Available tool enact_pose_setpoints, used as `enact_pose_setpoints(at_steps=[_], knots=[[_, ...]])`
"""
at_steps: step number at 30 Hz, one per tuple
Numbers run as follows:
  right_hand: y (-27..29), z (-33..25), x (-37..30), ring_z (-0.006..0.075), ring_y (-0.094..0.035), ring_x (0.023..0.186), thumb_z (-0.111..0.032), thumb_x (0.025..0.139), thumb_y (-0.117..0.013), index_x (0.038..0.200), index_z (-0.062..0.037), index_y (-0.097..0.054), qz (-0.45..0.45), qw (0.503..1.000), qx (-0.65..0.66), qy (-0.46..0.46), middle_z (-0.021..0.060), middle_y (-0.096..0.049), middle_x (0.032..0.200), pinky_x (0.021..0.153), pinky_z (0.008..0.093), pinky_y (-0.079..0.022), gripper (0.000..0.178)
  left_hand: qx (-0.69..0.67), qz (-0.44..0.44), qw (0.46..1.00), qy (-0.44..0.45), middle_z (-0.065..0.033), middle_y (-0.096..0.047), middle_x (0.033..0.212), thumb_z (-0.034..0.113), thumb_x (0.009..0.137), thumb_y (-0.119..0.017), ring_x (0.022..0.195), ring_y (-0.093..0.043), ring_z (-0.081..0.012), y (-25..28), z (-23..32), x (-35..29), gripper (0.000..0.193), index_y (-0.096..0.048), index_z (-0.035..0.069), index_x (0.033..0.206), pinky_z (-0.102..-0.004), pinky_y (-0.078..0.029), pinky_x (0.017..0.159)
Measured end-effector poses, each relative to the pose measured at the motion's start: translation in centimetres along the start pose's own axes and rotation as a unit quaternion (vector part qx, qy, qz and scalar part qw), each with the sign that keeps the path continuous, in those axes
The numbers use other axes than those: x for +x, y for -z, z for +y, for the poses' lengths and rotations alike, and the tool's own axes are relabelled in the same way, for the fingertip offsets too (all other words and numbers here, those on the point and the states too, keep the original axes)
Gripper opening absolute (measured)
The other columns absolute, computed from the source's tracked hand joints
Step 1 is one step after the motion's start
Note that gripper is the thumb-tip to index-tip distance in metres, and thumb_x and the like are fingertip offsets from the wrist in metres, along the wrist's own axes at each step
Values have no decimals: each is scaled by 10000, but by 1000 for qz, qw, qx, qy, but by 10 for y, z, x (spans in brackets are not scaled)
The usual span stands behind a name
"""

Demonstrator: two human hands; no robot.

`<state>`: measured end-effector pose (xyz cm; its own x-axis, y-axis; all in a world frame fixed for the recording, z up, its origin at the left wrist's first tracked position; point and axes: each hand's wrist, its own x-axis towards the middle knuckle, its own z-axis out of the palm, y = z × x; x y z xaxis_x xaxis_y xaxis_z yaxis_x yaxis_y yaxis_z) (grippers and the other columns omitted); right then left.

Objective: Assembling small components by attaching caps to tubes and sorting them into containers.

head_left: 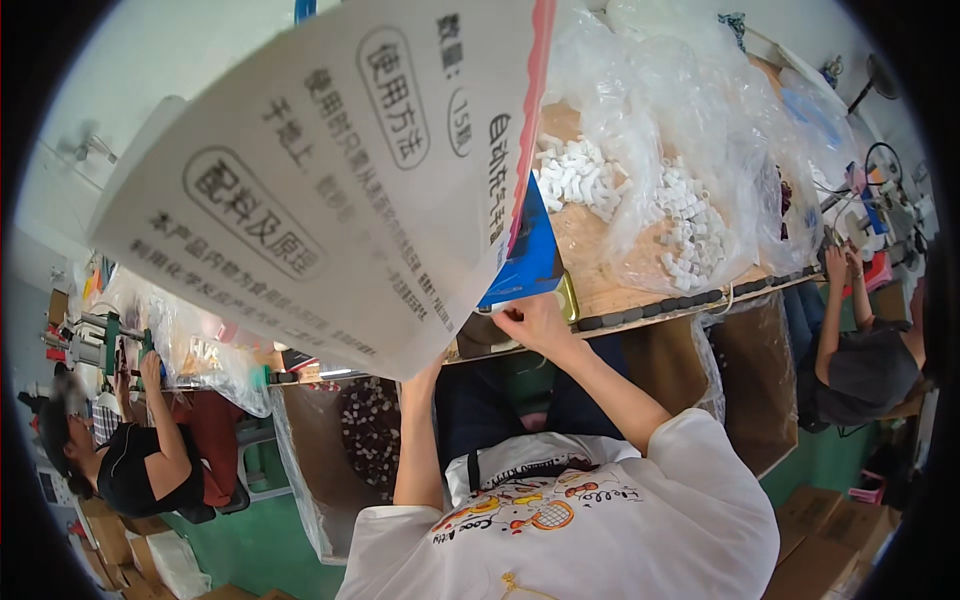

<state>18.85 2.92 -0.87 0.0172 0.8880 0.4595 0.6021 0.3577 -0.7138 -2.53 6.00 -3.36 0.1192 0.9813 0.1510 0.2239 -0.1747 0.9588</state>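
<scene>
A large white printed sheet [330, 170] with a pink edge and a blue panel [530, 255] is held up close to the camera and fills the upper left. My right hand [530, 322] pinches its lower right corner. My left forearm [420, 440] rises to the sheet's lower edge, where the hand is hidden behind the paper. Beyond it lies a wooden table [600, 290] with a pile of small white plastic parts [575, 180].
Clear plastic bags [700, 150] holding more white parts cover the table's right side. Dark pieces [650, 312] line its front edge. A lined bin of dark pieces [370, 430] stands below. One person sits at left [140, 460], another at right [860, 365]. Cardboard boxes [820, 540] lie lower right.
</scene>
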Motion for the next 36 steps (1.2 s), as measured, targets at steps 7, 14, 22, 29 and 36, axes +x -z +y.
enact_pose_setpoints(at_steps=[7,14,22,29,36], knots=[[35,27,6,209,-639,653,-177,811,-738,924,-55,-758,-44,976,144,-159,103,-691,721,607,337,-483,168,149,-19,987,-56,-161,-700,1094,286,780,-828,1007,-650,-336,-20,37,10,494,-664,-4,1144,-408,-493,901],[145,118,-3,275,-639,738,-33,825,-646,918,-18,-678,170,972,-144,-76,128,-673,830,667,362,-502,99,141,-79,986,-30,-181,-719,938,232,805,-798,918,-684,-315,-39,56,0,308,-729,25,1023,-376,-511,807],[154,135,-16,363,-637,845,34,785,-616,936,-15,-651,23,974,-225,-35,160,-650,941,732,401,-515,163,159,148,956,-195,-144,-665,729,100,701,-861,617,-604,-317,-76,67,-15,256,-663,-27,803,-402,-486,616],[138,96,-36,238,-651,757,27,869,-632,976,9,-668,262,943,-16,-204,115,-652,973,652,342,-509,114,215,240,935,-146,-116,-686,880,137,687,-875,831,-647,-296,-90,57,-20,378,-690,8,990,-425,-477,809],[112,62,-40,199,-652,895,-4,902,-633,948,35,-646,277,905,230,-226,120,-602,1164,833,338,-543,62,181,60,979,-69,-74,-602,662,187,676,-879,586,-560,-227,-63,79,0,320,-668,8,837,-375,-476,623]])
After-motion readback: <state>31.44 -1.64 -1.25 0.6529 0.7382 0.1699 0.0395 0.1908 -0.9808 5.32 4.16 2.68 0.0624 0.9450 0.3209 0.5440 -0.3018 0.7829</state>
